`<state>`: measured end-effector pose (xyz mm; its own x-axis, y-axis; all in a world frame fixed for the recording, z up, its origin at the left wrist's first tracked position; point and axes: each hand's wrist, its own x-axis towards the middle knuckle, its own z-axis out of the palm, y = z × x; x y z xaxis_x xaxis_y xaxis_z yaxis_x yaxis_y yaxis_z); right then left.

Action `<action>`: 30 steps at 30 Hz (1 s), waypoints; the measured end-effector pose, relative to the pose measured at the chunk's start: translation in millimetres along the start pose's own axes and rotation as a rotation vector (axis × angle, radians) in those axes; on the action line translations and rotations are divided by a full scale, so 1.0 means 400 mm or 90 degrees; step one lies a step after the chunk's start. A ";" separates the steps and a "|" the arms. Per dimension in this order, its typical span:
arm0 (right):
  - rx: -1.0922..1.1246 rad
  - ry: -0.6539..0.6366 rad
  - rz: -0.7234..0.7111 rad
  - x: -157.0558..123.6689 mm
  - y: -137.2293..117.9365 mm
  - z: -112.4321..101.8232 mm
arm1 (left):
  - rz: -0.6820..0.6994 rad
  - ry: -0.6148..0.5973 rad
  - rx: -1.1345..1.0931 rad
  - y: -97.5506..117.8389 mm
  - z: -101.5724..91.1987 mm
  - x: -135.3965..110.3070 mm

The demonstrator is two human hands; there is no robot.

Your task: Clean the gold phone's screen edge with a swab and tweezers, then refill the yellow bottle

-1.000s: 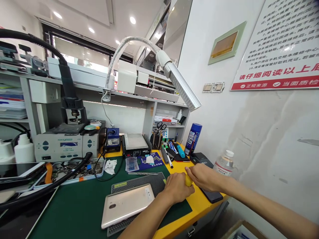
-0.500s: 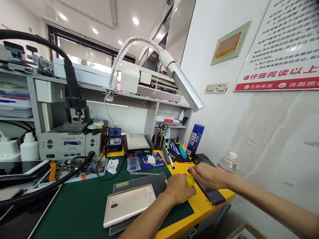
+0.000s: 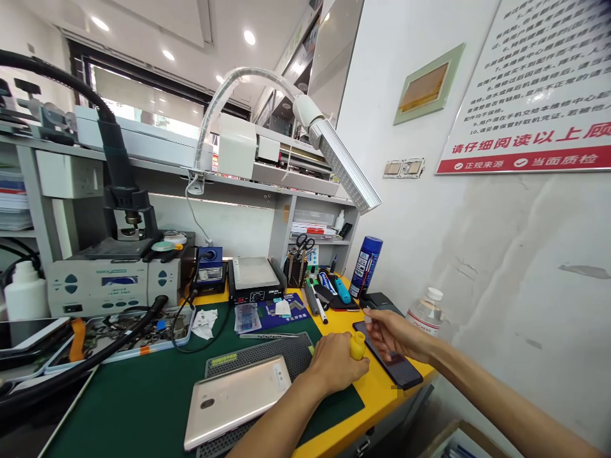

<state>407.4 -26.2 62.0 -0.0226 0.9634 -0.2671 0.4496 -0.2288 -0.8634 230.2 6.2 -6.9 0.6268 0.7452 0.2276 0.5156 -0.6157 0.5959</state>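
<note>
My left hand is wrapped round a small yellow bottle, whose narrow neck points up above the fingers. To its right, my right hand is raised with thumb and forefinger pinched together. A small pale thing seems to sit at those fingertips, too small to make out. Below the right hand lies a black phone with its dark screen up, partly covered by the fingers. Left of my left forearm, a gold phone rests back up on a grey perforated pad. Metal tweezers lie along the pad's far edge.
A blue spray can and a clear bottle with a white cap stand by the wall. Pens and tools lie nearer. A heating plate, soldering station and parts tray line the back and left. A lamp hangs overhead.
My right hand has lifted off from beside the yellow bottle, fingers still pinched, and the bottle's neck now shows. The whole view has shifted, so things sit slightly further left.
</note>
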 end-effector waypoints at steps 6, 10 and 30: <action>0.072 0.054 -0.009 0.092 0.031 -0.012 | 0.003 -0.002 -0.008 0.007 -0.005 -0.003; 0.014 0.086 -0.011 0.167 0.026 0.014 | -0.002 -0.005 -0.010 0.007 -0.009 -0.003; -0.483 0.274 -0.128 0.292 0.038 0.099 | 0.008 -0.011 -0.007 0.002 -0.008 -0.003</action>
<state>376.2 77.5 0.7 0.1044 0.9792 0.1739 0.9462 -0.0439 -0.3207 228.0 5.5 -4.2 0.6436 0.7324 0.2223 0.5004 -0.6224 0.6019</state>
